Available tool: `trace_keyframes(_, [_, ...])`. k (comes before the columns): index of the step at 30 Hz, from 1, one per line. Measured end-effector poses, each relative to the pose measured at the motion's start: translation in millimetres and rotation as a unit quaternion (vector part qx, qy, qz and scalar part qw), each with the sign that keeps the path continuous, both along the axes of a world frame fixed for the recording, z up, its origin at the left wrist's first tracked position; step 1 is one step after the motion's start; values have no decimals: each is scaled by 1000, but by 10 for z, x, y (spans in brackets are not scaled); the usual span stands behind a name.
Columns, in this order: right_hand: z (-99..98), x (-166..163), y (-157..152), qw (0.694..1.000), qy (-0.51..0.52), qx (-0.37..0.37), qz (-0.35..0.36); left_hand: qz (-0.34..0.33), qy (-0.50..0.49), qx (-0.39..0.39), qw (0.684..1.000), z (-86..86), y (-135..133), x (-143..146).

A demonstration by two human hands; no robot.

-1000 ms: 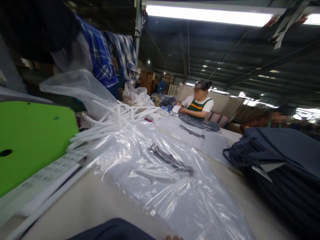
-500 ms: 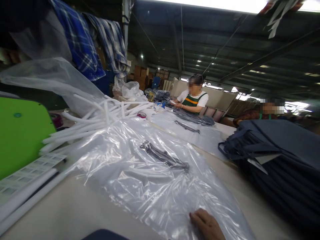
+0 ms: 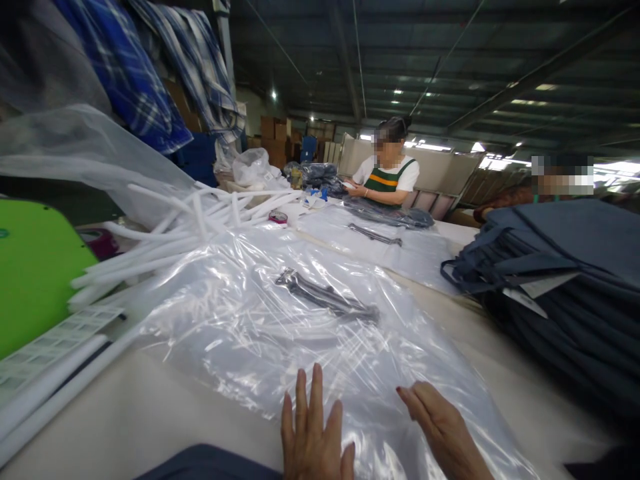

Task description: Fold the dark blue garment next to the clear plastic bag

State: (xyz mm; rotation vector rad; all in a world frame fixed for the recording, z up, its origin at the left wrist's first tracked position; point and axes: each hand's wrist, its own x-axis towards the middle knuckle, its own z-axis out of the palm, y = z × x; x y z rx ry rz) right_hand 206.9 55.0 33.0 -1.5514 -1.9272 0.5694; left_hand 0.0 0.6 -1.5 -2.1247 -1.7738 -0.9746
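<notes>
1. The left hand (image 3: 314, 437) lies flat, fingers spread, gripping nothing, on the clear plastic bag (image 3: 280, 320); its wrist is cut off by the frame edge.
2. The right hand (image 3: 443, 430), at 3 o'clock of the left, rests loose on the bag.
3. At 12 o'clock, a dark clip hanger (image 3: 327, 300), possibly metal, lies on the sheeting.
4. Stacked navy garments (image 3: 560, 293) run out of frame.
</notes>
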Motion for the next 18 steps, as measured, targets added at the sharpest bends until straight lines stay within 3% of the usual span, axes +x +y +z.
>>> trace_keyframes(5, [50,99,-3,997,-59,49,6,-27,2,12,1000,-116,3,-30])
trace_keyframes(10, [253,20,-53,997,-41,55,-21,-68,-18,25,997,-183,-5,-126])
trace_keyframes(14, [370,-77,-107,993,-84,81,17,-128,-12,28,991,27,-8,-244])
trace_keyframes(18, [246,67,-162,980,-157,103,59,-153,-94,-45,983,359,-12,-281])
